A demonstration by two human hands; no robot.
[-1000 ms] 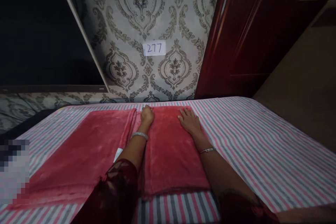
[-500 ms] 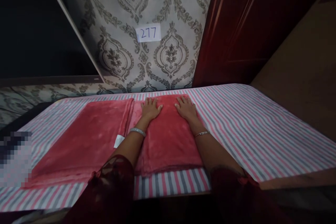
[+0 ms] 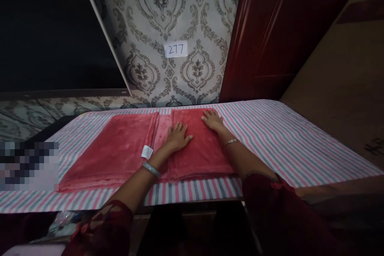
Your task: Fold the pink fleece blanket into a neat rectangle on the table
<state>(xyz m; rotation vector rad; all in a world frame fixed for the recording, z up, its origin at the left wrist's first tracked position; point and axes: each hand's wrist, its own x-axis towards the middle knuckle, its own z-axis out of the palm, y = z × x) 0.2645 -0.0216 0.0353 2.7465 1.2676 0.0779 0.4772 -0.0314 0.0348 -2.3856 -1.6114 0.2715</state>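
Note:
A red plush blanket [image 3: 201, 156] lies on the table, its left and right parts folded inward with a paler strip of single layer between them. My left hand [image 3: 177, 138] rests flat on the inner edge of the right folded part, fingers spread. Near the far right corner of that same part, my right hand [image 3: 212, 120] presses down with its fingers apart. Neither hand grips the cloth. A white label [image 3: 147, 152] sticks out at the inner edge of the left folded part.
A striped cloth [image 3: 270, 140] in pink, grey and white covers the table. Behind it stands a patterned wall with a paper [image 3: 175, 49] marked 277. A dark screen [image 3: 54, 32] is at the left, a dark red door [image 3: 270, 40] at the right.
My left hand has slid nearer to me along the fold, while my right hand stays by the far right corner. The camera view has shifted a little.

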